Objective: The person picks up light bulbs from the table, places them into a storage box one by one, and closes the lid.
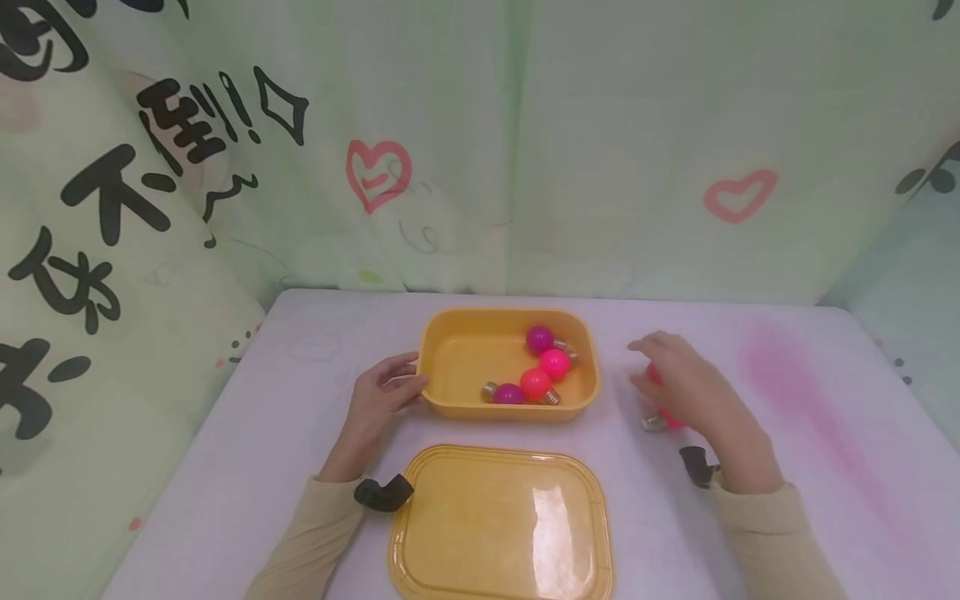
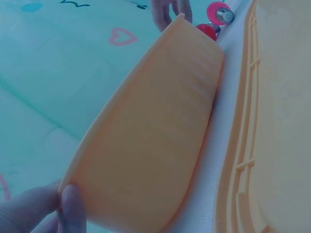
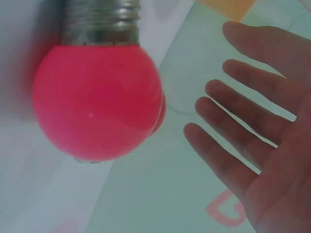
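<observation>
My left hand [image 1: 375, 410] pinches the left end of a yellow plastic box [image 1: 457, 358], thumb on the outer wall and fingers at the rim, as the left wrist view shows. Inside the box lie several small round light bulbs, among them a purple bulb [image 1: 539, 338] and a pink bulb [image 1: 555, 364], with silver screw bases. To the right of the box, my right hand [image 1: 690, 387] hovers above a red bulb [image 1: 654, 373] and another pink bulb [image 1: 671, 419]. In the right wrist view its fingers are spread and relaxed, apart from the near pink bulb [image 3: 97, 102].
A yellow lid [image 1: 480, 525], flat with a ridged rim, lies in front of the box on the white tabletop [image 1: 337, 333]. A pale green curtain [image 1: 600, 142] with painted hearts and black lettering stands behind and at the sides.
</observation>
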`<action>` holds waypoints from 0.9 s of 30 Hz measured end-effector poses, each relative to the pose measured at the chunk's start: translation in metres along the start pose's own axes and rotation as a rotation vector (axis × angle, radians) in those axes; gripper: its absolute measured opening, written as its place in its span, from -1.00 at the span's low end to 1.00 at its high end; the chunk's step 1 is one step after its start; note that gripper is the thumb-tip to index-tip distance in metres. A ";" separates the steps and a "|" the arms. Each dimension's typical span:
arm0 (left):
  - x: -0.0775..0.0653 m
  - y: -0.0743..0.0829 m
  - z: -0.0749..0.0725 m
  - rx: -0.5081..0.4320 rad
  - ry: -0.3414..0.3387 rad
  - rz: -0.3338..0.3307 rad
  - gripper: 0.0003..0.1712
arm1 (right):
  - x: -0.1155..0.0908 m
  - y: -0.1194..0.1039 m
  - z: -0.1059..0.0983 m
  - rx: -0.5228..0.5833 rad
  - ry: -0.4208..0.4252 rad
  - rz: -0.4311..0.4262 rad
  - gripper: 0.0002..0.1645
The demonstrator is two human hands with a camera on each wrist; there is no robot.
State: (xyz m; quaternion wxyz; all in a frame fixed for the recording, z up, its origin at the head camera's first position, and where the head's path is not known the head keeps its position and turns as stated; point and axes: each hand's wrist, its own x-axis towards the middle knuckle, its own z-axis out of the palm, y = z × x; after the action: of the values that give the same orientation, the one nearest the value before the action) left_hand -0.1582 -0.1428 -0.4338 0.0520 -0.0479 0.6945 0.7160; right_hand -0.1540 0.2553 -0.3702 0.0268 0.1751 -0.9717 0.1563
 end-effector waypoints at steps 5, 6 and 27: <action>0.000 0.000 0.000 -0.009 0.000 0.002 -0.45 | -0.001 0.008 0.001 0.005 -0.048 0.071 -0.47; 0.000 0.000 0.000 -0.009 0.001 0.002 -0.45 | 0.000 0.009 0.002 0.004 -0.057 0.083 -0.47; 0.000 0.000 0.000 -0.002 0.004 0.003 -0.45 | -0.002 0.024 0.008 0.022 -0.149 0.209 -0.38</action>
State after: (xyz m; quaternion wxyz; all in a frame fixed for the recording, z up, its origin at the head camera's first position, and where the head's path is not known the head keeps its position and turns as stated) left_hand -0.1582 -0.1427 -0.4338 0.0494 -0.0482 0.6939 0.7168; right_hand -0.1608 0.2743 -0.3853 -0.0639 0.0841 -0.9822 0.1554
